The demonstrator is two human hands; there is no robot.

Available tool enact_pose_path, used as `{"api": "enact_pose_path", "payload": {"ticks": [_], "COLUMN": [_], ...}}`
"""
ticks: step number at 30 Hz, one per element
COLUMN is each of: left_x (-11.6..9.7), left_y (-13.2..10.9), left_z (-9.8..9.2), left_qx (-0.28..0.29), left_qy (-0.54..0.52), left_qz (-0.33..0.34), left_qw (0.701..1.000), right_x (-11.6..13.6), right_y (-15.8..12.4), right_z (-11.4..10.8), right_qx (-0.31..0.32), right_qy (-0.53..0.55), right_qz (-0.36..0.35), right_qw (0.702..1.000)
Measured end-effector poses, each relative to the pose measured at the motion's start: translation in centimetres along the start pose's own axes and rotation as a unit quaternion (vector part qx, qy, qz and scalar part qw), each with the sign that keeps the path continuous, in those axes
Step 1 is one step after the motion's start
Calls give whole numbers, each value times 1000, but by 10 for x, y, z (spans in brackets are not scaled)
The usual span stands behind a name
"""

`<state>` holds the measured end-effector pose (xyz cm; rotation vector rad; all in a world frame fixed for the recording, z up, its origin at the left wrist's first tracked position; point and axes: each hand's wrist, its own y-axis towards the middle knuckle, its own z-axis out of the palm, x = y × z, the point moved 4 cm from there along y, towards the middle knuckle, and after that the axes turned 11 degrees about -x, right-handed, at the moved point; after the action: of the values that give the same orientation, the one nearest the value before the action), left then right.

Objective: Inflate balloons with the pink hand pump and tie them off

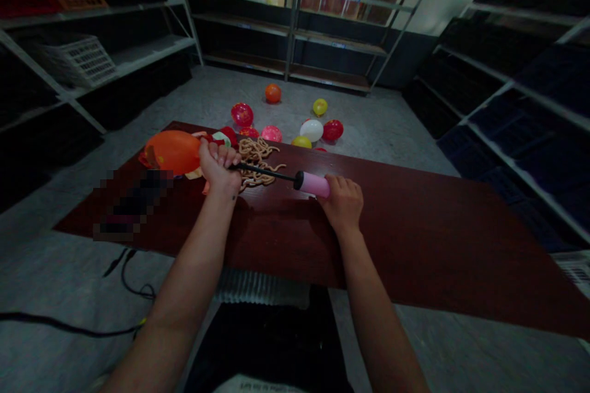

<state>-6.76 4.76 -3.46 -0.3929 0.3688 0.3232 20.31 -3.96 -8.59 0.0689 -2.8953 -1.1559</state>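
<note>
Across the middle of the head view lies a hand balloon pump, with a black rod and a pink barrel (315, 185). My left hand (219, 163) is closed around the rod's left end, and its grip hides that part of the pump. An inflated orange balloon (173, 152) sits against this hand; whether the fingers pinch its neck cannot be made out. My right hand (343, 199) is wrapped around the right end of the pink barrel. Beside my left hand, a pile of tan long balloons (258, 156) lies on the brown table (415, 233).
Red and pale green limp pieces (227, 136) lie behind my left hand. A blurred-out dark object (136, 202) is at the table's left. Several balloons, including an orange one (273, 93), rest on the floor beyond. Shelves (338, 43) surround the area; a cable (69, 326) runs lower left.
</note>
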Motion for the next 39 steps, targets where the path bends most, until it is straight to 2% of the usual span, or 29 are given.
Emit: {"api": "enact_pose_path", "payload": {"ticks": [7,15,20,31,39], "left_x": [20,58,78,61,44], "left_y": [-9,-29,-37,-24,-5], "left_z": [0,0,-2,-1,-6], "left_qx": [18,43,39,45,35], "left_qy": [24,65,93,68,32], "left_qz": [5,-17,-39,-64,-42], "left_qw": [1000,997,994,995,998], "right_x": [-1,24,35,41,32], "right_y": [-1,1,-1,1,2], "right_z": [-3,-3,0,2,0], "right_qx": [-13,15,34,28,19], "right_qy": [-10,18,31,32,12], "right_qz": [5,-23,-38,-64,-71], "right_qw": [1000,999,998,997,997]}}
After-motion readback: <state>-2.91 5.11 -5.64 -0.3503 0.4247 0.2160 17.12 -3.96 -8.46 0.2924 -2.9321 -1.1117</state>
